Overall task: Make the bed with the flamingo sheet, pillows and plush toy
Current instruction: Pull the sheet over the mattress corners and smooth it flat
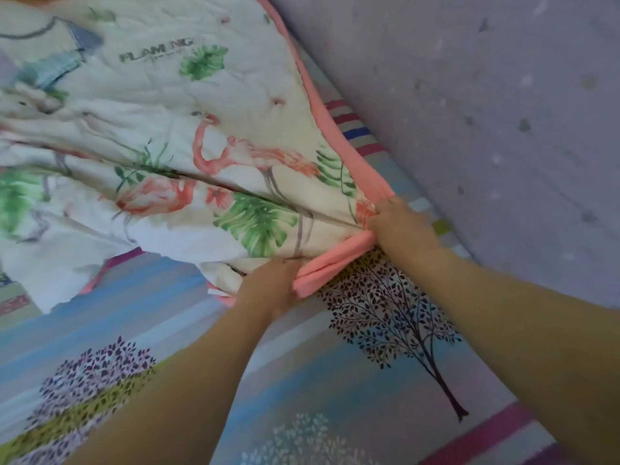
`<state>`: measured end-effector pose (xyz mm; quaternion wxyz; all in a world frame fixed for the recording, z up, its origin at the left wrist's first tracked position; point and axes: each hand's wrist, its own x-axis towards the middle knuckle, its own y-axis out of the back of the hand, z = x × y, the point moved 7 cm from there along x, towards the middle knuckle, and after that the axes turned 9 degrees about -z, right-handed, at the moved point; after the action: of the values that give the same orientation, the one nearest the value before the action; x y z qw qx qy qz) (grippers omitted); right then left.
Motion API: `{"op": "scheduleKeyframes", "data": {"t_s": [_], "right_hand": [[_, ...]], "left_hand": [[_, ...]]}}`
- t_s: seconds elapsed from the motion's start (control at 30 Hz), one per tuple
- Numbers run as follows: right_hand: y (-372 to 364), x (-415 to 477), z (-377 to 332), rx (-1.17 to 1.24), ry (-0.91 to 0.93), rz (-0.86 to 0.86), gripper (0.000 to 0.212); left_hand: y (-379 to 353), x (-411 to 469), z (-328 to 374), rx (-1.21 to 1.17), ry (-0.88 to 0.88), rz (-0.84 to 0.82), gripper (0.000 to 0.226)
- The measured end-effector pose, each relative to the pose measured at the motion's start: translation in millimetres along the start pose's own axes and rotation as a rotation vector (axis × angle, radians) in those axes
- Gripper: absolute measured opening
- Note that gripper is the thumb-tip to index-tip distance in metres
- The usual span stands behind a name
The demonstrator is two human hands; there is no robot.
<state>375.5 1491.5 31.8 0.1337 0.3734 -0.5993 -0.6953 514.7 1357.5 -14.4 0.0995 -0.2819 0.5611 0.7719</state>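
Two hands reach across the near stretch of the tree-print bed (369,364). The left hand (270,286) curls its fingers into the bunched pink hem (330,266) of the sheet (201,129). Just beyond it, the right hand (399,226) grips the same hem nearer the wall (503,95). The sheet lies crumpled over the far half of the bed, creased toward both grips. To do this well, I judge the hands should slide apart along the hem to open the fold. They should then draw it evenly toward the near edge, keeping the side parallel to the wall.
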Motion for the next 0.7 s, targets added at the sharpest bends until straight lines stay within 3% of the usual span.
{"op": "scheduleKeyframes", "data": {"t_s": [0.07, 0.17, 0.27, 0.43, 0.53, 0.7], "right_hand": [[-5, 0, 13, 0.001, -0.001, 0.005, 0.039], [-2, 3, 45, 0.042, -0.059, -0.021, 0.038], [9, 11, 90, 0.057, -0.109, -0.037, 0.042], [21, 14, 149, -0.012, -0.240, -0.008, 0.037], [-4, 14, 160, -0.211, -0.200, -0.115, 0.040], [-54, 12, 160, -0.346, -0.136, -0.299, 0.049]], "left_hand": [[1, 10, 3, 0.056, 0.097, 0.032, 0.031], [-9, 29, 31, -0.006, 0.027, -0.061, 0.031], [-19, 40, 92, -0.338, -0.022, -0.279, 0.027], [-31, 54, 183, -0.813, -0.127, -0.468, 0.022], [-53, 65, 199, -0.857, -0.085, -0.480, 0.021], [-74, 75, 211, -1.037, -0.058, -0.443, 0.022]]}}
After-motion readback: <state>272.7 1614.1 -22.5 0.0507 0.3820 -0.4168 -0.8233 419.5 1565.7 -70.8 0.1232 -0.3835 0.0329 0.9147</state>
